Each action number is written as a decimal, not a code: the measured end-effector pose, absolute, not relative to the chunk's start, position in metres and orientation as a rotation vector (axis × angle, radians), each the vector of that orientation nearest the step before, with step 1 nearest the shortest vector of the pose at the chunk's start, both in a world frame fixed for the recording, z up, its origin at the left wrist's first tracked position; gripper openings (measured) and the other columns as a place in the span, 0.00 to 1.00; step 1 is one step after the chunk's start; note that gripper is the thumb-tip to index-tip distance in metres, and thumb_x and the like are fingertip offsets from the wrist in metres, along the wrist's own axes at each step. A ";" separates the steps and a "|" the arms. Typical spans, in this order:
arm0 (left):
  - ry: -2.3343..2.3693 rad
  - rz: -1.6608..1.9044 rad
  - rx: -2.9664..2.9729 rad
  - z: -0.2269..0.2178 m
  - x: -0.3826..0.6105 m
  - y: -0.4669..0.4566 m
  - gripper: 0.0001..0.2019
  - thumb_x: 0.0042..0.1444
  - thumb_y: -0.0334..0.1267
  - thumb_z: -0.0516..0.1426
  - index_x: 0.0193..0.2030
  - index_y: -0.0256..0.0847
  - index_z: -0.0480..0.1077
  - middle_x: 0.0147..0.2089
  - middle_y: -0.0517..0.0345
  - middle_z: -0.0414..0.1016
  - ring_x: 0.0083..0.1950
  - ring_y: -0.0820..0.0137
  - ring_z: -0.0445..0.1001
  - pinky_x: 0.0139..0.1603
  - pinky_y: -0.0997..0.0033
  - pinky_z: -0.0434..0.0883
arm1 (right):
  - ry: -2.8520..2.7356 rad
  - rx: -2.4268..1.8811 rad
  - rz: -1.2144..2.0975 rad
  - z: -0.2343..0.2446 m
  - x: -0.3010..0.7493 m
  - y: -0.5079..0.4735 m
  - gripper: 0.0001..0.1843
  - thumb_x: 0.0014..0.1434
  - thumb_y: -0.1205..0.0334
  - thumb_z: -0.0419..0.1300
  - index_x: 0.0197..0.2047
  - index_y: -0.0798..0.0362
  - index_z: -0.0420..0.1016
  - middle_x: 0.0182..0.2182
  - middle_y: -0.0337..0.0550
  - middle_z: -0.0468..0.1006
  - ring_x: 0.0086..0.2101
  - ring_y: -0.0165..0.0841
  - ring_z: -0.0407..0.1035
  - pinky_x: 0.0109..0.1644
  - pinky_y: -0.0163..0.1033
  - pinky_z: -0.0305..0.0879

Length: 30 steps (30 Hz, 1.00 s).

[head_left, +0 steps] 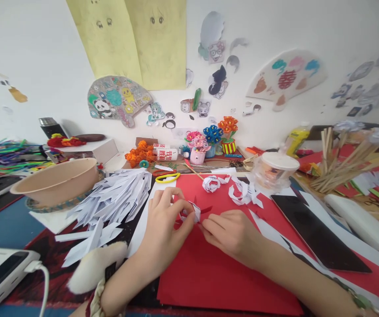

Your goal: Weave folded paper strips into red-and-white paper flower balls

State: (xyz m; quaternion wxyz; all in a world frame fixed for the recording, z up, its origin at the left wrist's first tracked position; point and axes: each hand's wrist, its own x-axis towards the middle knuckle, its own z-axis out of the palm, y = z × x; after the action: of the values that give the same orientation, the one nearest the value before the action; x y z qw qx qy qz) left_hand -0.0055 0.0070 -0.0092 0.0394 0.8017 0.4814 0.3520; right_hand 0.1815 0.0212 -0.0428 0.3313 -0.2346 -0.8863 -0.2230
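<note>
In the head view, the left hand (168, 215) curls its thumb and index finger into a ring, their tips clamped on a small white folded paper piece (194, 214); that piece is held just above a red paper sheet (222, 281), between the two hands; the right hand (231, 233) comes in from the other side, its fingers curled inward and their tips at the piece's lower right edge; whether they pinch it, I cannot tell.

Beyond the hands, a crumpled white paper rosette (211, 184) lies on the red, a thin stick (194, 170) running up to its edge; to the right of it sits a looser cluster of curled white strips (242, 194); scissors with yellow handles (168, 177) lie at the sheet's far left corner.

Left of the hands spreads a pile of folded white strips (113, 193), next to a wide tan bowl (57, 180); on the right, a dark flat-screened device (318, 233) rests at a slant, partly over the red; a white-lidded cup (280, 163) stands behind it; three small pots of pink (197, 156), blue (212, 149) and orange flowers (228, 146) stand near the wall.
</note>
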 end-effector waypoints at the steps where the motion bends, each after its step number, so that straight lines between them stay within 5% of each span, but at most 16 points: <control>1: 1.470 1.090 2.460 -0.010 -0.006 0.008 0.05 0.59 0.31 0.57 0.33 0.43 0.73 0.44 0.56 0.68 0.47 0.62 0.64 0.47 0.60 0.63 | -2.318 -0.618 -0.581 -0.043 0.181 0.021 0.21 0.67 0.73 0.49 0.22 0.54 0.67 0.18 0.35 0.64 0.19 0.27 0.53 0.22 0.38 0.48; 19: 1.470 1.115 2.409 -0.010 -0.013 0.015 0.06 0.56 0.27 0.59 0.32 0.43 0.72 0.47 0.57 0.69 0.49 0.61 0.64 0.49 0.59 0.58 | -2.255 -0.705 -0.358 -0.049 0.180 0.020 0.19 0.66 0.70 0.47 0.24 0.55 0.66 0.18 0.34 0.66 0.19 0.25 0.56 0.24 0.35 0.46; 30: 1.521 1.064 2.724 -0.016 -0.009 0.014 0.04 0.61 0.32 0.57 0.37 0.44 0.72 0.45 0.58 0.75 0.47 0.61 0.68 0.45 0.60 0.56 | -2.276 -0.871 -0.003 -0.058 0.179 0.024 0.10 0.58 0.71 0.54 0.26 0.54 0.66 0.19 0.34 0.70 0.19 0.25 0.61 0.25 0.34 0.48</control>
State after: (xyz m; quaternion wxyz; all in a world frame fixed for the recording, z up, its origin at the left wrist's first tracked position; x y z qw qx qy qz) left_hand -0.0093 0.0143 -0.0163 -0.0774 0.8239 0.4601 0.3217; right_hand 0.1794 0.0239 -0.0582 0.3449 -0.3356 -0.8766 -0.0010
